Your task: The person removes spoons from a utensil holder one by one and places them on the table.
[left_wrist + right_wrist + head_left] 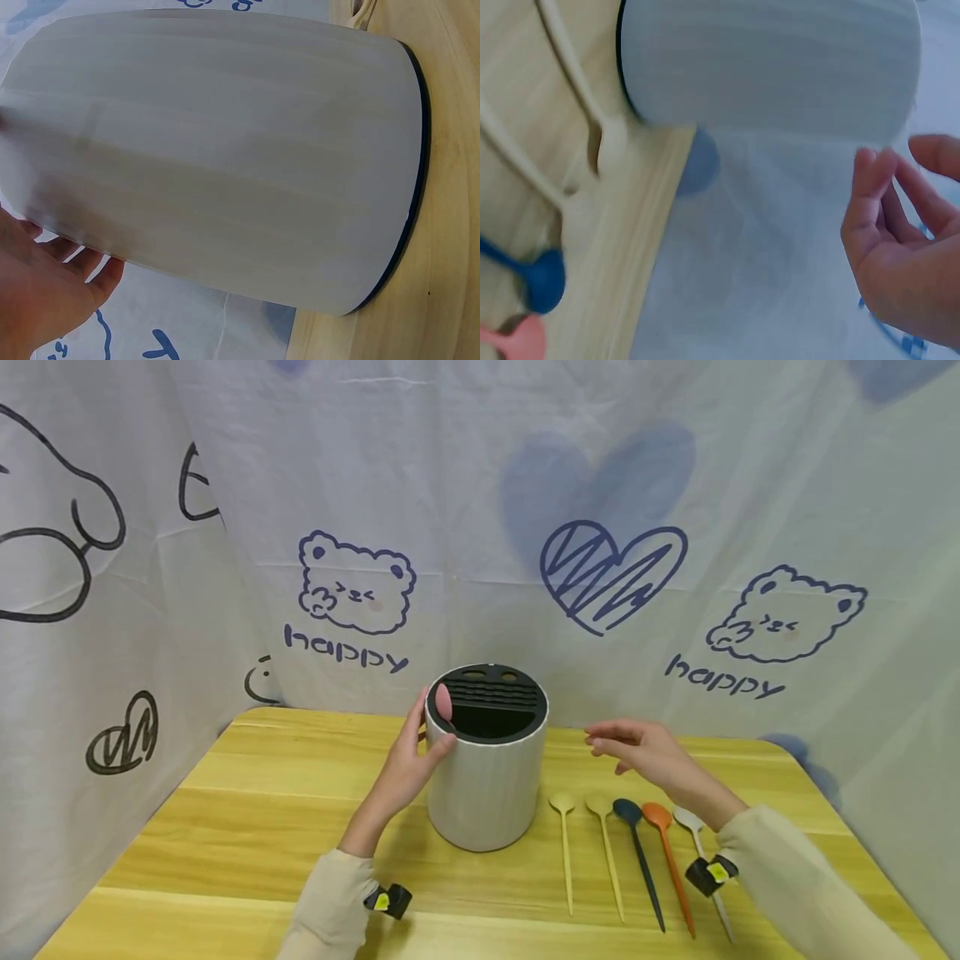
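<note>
A white, round utensil holder with a black slotted top stands upright on the table. My left hand holds its left side, thumb near the front rim and fingers around the far side; in the left wrist view those fingers lie along its wall. A pink spoon stands in the holder at the left of the top, bowl up, its handle mostly hidden inside. To the right of the holder, my right hand hovers with nothing in it, fingers loosely bent and thumb apart from them, as the right wrist view also shows.
Several long spoons lie in a row right of the holder: a pale yellow spoon, another yellowish spoon, a dark blue spoon, an orange spoon and a white spoon. A printed curtain hangs behind the wooden table.
</note>
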Available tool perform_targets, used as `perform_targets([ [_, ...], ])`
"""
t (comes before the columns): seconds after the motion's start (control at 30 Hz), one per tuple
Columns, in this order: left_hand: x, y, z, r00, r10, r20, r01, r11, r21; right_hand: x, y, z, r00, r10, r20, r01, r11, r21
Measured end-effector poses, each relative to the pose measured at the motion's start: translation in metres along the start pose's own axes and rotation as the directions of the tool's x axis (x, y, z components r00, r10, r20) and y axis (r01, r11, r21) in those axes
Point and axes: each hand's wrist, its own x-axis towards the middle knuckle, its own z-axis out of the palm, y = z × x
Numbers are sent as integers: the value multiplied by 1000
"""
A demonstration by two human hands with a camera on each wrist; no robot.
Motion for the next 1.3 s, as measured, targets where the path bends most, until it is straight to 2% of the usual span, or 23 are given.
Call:
perform_targets([
  [0.17, -1, -2, 0, 1000, -6, -1, 6, 1000, 8, 12, -23, 14, 999, -20, -38, 21, 1000, 20],
  [0.3, -3, -3, -1, 1000, -1, -5, 1, 1000, 8, 21, -47, 20, 997, -68, -48, 69, 997, 22],
  [0.6, -2, -3, 0, 1000, 27, -16, -26, 1000, 1, 42, -94, 37, 993, -114, 34, 113, 994, 9],
  [0.8, -1, -1, 0, 999, 32, -11, -32, 999, -4, 53, -112, 49, 993, -108, 57, 109, 994, -8],
  [1.03, -1, 0, -1, 999, 32, -7, -32, 1000, -1, 64, -123, 66, 993, -89, 79, 88, 996, 24],
  [1.3, -1, 1, 0, 1000, 23, 4, -23, 1000, 13, 74, -128, 81, 993, -56, 103, 62, 997, -53],
])
